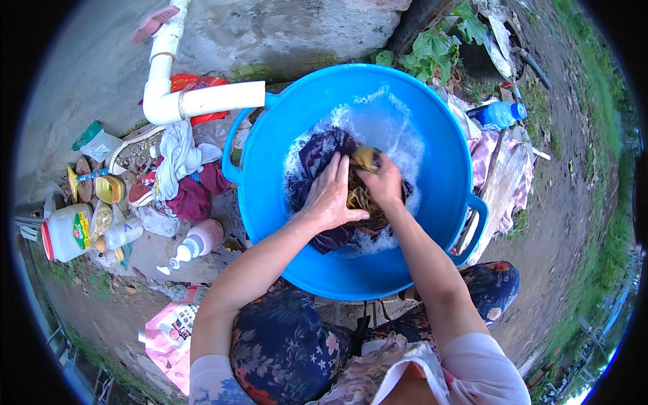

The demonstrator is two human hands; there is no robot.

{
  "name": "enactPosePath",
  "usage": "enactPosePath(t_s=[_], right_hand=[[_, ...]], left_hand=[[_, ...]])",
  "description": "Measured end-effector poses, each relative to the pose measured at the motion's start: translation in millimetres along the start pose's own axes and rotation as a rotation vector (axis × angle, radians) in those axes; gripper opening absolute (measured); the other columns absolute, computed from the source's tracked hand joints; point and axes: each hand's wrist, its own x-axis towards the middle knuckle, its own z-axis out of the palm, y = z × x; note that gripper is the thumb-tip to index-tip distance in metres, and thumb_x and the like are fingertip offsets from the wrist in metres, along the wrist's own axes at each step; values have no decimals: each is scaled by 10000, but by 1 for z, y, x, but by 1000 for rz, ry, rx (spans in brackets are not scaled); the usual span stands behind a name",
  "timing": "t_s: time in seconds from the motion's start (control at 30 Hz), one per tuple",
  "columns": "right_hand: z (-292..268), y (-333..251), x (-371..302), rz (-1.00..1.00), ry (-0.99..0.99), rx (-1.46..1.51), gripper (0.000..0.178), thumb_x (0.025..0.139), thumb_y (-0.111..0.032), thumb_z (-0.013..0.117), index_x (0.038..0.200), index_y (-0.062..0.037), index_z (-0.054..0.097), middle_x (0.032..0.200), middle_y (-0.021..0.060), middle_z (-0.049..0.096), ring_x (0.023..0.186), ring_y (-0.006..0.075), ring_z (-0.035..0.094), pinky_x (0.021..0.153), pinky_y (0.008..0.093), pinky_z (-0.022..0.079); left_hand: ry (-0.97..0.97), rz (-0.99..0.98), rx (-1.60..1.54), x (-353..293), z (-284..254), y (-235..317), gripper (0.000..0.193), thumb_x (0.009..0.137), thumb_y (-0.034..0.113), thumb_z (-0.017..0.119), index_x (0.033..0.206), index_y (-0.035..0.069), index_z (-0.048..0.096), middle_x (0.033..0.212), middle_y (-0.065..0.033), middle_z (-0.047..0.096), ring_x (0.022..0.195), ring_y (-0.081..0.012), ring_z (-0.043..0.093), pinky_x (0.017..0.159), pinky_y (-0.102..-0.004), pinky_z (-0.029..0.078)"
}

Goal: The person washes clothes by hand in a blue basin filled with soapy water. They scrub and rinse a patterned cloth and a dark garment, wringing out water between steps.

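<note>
A large blue basin (pixel 266 196) with two side handles stands in front of me, with foamy water (pixel 398 118) in it. Wet dark purple cloth (pixel 320 148) lies in the foam. My left hand (pixel 327 199) rests on this cloth, its fingers stretched out and the thumb apart. Just to its right, my right hand (pixel 382 183) is closed round a bunched yellow-brown patterned cloth (pixel 365 158). More of that cloth shows between the hands, under the left thumb. How the two fabrics join, if they do, is hidden by the hands.
A white pipe (pixel 219 99) with a pink tap handle reaches over the basin's left rim. Left lie bunched clothes (pixel 192 182), a pink bottle (pixel 200 239) and a clear jug (pixel 69 231). Right are a blue bottle (pixel 498 115) and a wooden board (pixel 496 185) on pink cloth.
</note>
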Motion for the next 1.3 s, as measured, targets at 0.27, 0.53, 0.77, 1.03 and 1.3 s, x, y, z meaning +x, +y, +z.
enactPosePath(t_s=[0.27, 0.53, 0.77, 1.03, 1.3], right_hand=[[-89, -117, -48, -212, -90, 424, 343, 606, -18, 731, 914, -32, 580, 871, 49, 627, 817, 133, 592, 740, 304, 478], [-109, -108, 9, -341, -533, 821, 418, 763, -130, 715, 1135, -36, 551, 1063, 60, 620, 1027, 144, 553, 903, 308, 427], [-6, 32, 34, 46, -279, 240, 615, 870, -453, 571, 1302, -28, 470, 1252, 185, 543, 1194, 303, 484, 1012, 361, 353], [-10, 7, -29, 458, -59, 841, 606, 867, -539, 536, 1215, -44, 530, 1147, 116, 574, 1086, 232, 508, 1009, 363, 329], [12, 7, -55, 34, -252, 22, 413, 847, -318, 589, 1113, -2, 579, 1084, 212, 609, 1040, 354, 571, 892, 421, 445]], left_hand=[[105, 405, -512, 2, -8, 6, 1124, 586, 440, 835, 1427, 34, 210, 1423, -225, 301, 1352, -358, 249, 1097, -467, 236], [330, -10, -1419, -8, -49, -2, 474, 754, -37, 648, 1198, 11, 491, 1128, -99, 591, 1015, -183, 577, 869, -325, 466], [480, 329, -1455, -21, -85, 22, 436, 746, -80, 627, 1163, -12, 523, 1076, -87, 628, 952, -182, 621, 831, -307, 485], [893, 501, -1310, -37, -123, 52, 333, 803, 11, 527, 1136, -14, 539, 1106, -111, 599, 1011, -228, 593, 897, -364, 473], [775, 483, -881, -12, -139, 54, 319, 801, 64, 622, 1106, -19, 573, 1053, -110, 629, 943, -212, 618, 854, -352, 496]])
